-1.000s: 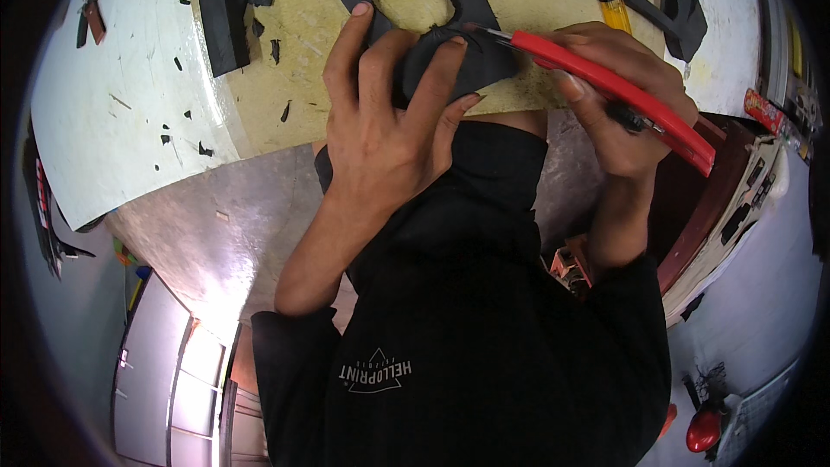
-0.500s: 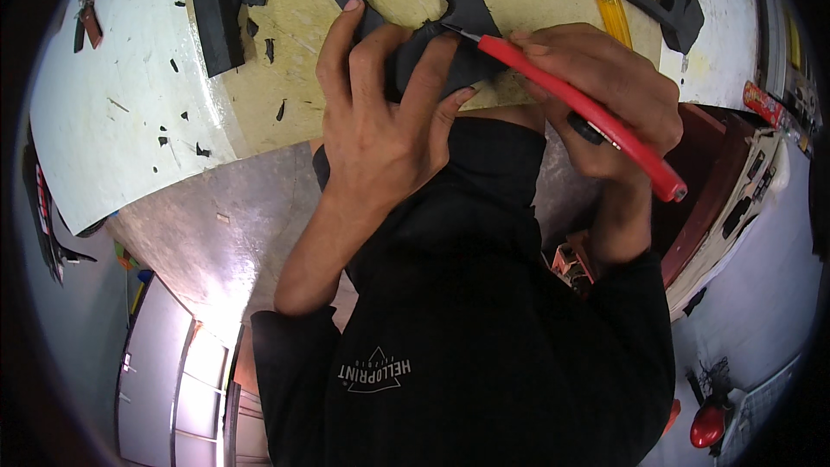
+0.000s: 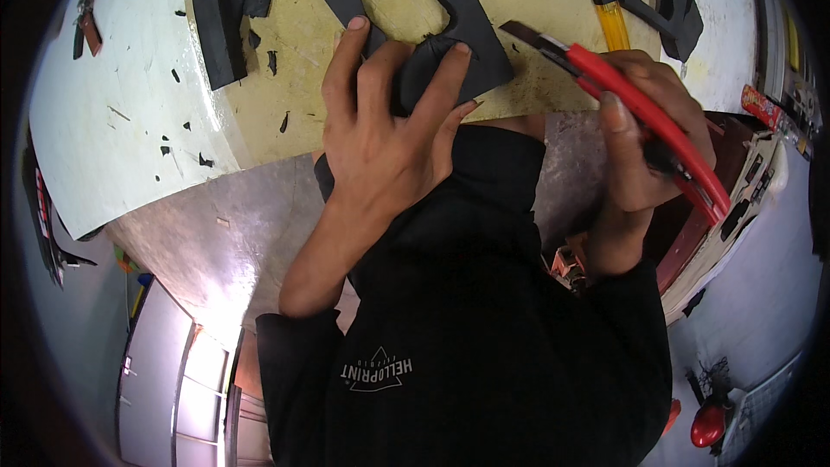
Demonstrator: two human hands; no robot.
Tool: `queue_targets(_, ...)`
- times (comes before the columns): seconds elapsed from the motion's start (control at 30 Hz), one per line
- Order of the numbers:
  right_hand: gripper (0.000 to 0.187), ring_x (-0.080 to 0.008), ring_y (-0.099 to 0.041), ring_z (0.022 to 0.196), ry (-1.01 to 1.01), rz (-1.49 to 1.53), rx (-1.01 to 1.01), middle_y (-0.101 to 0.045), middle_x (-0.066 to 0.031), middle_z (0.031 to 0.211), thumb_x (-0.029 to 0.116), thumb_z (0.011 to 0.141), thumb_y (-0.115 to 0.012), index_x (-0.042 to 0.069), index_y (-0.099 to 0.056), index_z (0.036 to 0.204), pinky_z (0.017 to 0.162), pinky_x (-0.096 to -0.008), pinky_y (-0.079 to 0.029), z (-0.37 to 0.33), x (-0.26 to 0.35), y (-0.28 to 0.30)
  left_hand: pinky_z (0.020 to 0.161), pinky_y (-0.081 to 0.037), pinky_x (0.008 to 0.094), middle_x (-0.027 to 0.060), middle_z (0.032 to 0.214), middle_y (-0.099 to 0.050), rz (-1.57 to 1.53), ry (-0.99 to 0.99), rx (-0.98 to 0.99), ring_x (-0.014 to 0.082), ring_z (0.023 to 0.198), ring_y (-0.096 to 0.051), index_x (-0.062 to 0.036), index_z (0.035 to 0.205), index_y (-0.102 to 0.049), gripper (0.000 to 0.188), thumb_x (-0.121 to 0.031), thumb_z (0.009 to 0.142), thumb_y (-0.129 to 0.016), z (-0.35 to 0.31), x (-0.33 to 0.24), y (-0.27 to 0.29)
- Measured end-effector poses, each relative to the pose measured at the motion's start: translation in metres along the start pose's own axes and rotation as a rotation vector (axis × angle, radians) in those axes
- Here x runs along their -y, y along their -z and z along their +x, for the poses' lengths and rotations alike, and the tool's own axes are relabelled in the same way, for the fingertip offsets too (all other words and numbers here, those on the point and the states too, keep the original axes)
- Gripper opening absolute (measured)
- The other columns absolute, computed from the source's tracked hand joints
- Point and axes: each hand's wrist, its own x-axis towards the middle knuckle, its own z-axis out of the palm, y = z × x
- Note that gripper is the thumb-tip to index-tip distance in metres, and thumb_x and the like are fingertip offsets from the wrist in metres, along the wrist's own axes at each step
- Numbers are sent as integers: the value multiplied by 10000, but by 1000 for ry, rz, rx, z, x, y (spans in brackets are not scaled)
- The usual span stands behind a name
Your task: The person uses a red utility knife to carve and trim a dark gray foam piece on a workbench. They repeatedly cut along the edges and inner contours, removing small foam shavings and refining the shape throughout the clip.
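Note:
A black foam-like frame [image 3: 484,56] with a wavy-edged opening lies at the table's near edge. My left hand [image 3: 380,134] holds it down, fingers spread across its near part and thumb at its near edge. Between the fingers the foam bulges up, with a ragged cut edge by the index fingertip. To the right, my right hand [image 3: 661,134] is closed around a red utility knife [image 3: 670,125]. The knife's dark blade is out, pointing up and left, apart from the frame.
Black offcuts [image 3: 219,30] and small scraps lie left on the yellowish work surface [image 3: 294,104]. A yellow lighter [image 3: 612,24] and another black frame [image 3: 679,22] lie at the right. Pliers-like tool [image 3: 87,22] rests on the far-left white tabletop [image 3: 112,156].
My right hand has drawn the knife away from the frame to the right, lifting the blade off the cut edge. My left hand stays on the frame, nearly unmoved.

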Motion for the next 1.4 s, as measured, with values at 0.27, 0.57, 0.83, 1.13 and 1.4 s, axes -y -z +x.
queue_targets(0.27,434,-347,-709,936,-165,285,5,-665,-292,1100,22,877,-677,-49,-556,1288,856,-462,-577,-11,-15,2,1060,-371,448,121,1140,-586,20,-31,17,370,1298,-439,-212,1203,-741,386,-353,845,-771,2,4,5)
queue_targets(0.57,345,-245,-711,923,-303,221,-58,-719,-209,1026,39,843,-772,-68,-649,1146,845,-362,-557,-10,-4,-17,1153,-252,559,104,1094,-596,40,-63,51,336,1209,-522,-112,1204,-689,577,-479,774,-804,15,10,12)
queue_targets(0.83,336,-239,-714,903,-373,302,-145,-720,-212,1000,44,855,-769,-70,-646,1146,826,-342,-564,-24,-9,-16,1001,-389,473,103,1007,-593,-8,-242,241,309,974,-579,-64,1158,-672,635,-486,706,-815,49,27,28)
queue_targets(1.13,324,-239,-712,895,-317,277,-98,-722,-205,992,23,840,-773,-66,-652,1127,809,-348,-562,-18,-7,-12,735,-392,374,61,845,-568,-166,-211,245,252,788,-555,-48,1119,-679,708,-492,608,-883,55,35,24)
queue_targets(1.4,343,-236,-702,884,-296,210,-28,-717,-183,1019,0,810,-795,-48,-656,1120,811,-350,-549,-26,1,-17,746,-409,378,92,900,-594,-242,-196,294,272,813,-567,-16,1171,-668,754,-432,591,-912,60,35,32)
